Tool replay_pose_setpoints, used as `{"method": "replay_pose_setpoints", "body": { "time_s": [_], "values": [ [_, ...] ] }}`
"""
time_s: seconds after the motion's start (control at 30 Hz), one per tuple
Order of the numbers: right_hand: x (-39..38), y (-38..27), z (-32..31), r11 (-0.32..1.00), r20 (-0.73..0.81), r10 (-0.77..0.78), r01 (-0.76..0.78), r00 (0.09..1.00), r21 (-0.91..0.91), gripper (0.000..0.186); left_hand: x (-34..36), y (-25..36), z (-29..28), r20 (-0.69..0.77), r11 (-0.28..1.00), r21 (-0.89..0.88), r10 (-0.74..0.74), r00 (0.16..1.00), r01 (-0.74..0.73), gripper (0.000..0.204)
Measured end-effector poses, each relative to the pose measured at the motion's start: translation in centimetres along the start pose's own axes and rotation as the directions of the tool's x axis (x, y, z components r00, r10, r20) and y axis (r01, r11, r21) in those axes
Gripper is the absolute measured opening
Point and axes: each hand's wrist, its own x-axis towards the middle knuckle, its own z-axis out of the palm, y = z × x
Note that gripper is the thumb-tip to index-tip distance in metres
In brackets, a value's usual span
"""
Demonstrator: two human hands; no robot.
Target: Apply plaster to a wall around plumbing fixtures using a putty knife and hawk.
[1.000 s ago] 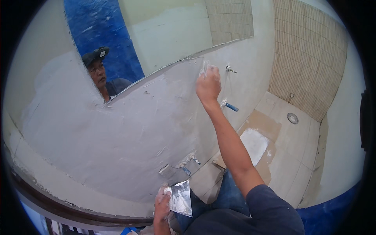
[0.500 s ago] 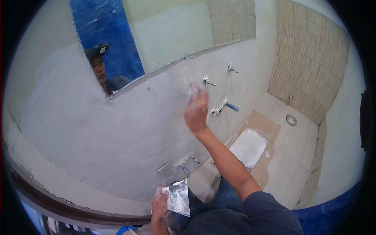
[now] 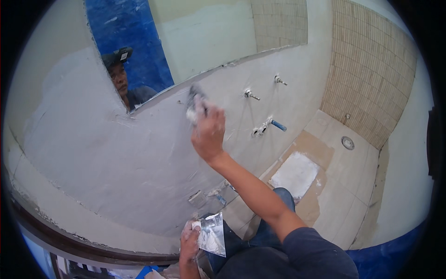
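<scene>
My right hand point(image 3: 208, 130) is closed on a putty knife point(image 3: 196, 98), pressed to the grey plastered wall point(image 3: 107, 162) just below the mirror's lower edge. Its blade is slightly blurred, with white compound near my fingers. My left hand point(image 3: 190, 239) is low in the view, closed on a square metal plate point(image 3: 211, 235) smeared with white compound. Two metal tap stems point(image 3: 253, 96) stick out of the wall to the right of my right hand, with a blue pipe stub point(image 3: 278, 124) below them.
The mirror point(image 3: 204, 28) reflects a person in a cap and blue wall. A white sheet point(image 3: 292, 174) lies on brown cardboard point(image 3: 309, 143) on the tiled floor point(image 3: 353, 176), near a round drain point(image 3: 347, 142). Ribbed tiled wall point(image 3: 367, 65) stands at the right. More wall fittings point(image 3: 218, 195) are low by my legs.
My right hand has swept left and somewhat down along the wall with the putty knife, uncovering the tap stems. My left hand and plate have stayed nearly in place.
</scene>
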Motion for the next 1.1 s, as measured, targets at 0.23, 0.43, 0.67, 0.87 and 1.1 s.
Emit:
{"method": "replay_pose_setpoints", "body": {
  "time_s": [0.23, 0.43, 0.67, 0.87, 1.1],
  "values": [
    [-1.5, 4.8, -3.2, 0.979, 0.021, -0.155, 0.151, 0.988, 0.139, 0.059, 0.2, -0.3, -0.3, 0.023, 0.998, -0.067, -0.018, 1.0, 0.019, 0.022],
    [2.5, 7.1, -2.2, 0.995, -0.125, 0.046, -0.035, 0.991, 0.089, 0.049, 0.3, -0.4, -0.6, 0.052, 0.999, -0.042, -0.03, 0.998, 0.032, 0.024],
    [4.2, 4.7, 0.2, 0.985, -0.18, 0.172, -0.175, 0.968, 0.004, 0.045, 0.0, -0.2, -0.1, 0.012, 0.999, -0.045, -0.005, 1.0, 0.006, 0.022],
    [-0.7, 1.0, -0.2, 0.99, -0.013, -0.139, 0.139, 0.99, 0.012, 0.055, -0.1, -0.3, -0.3, -0.008, 0.999, -0.037, -0.005, 1.0, 0.005, 0.022],
    [1.5, 6.0, -2.0, 0.972, -0.194, 0.182, -0.146, 0.964, 0.183, 0.039, -0.2, -0.2, 0.0, -0.031, 0.999, -0.042, -0.002, 1.0, 0.0, 0.021]
  ]
}}
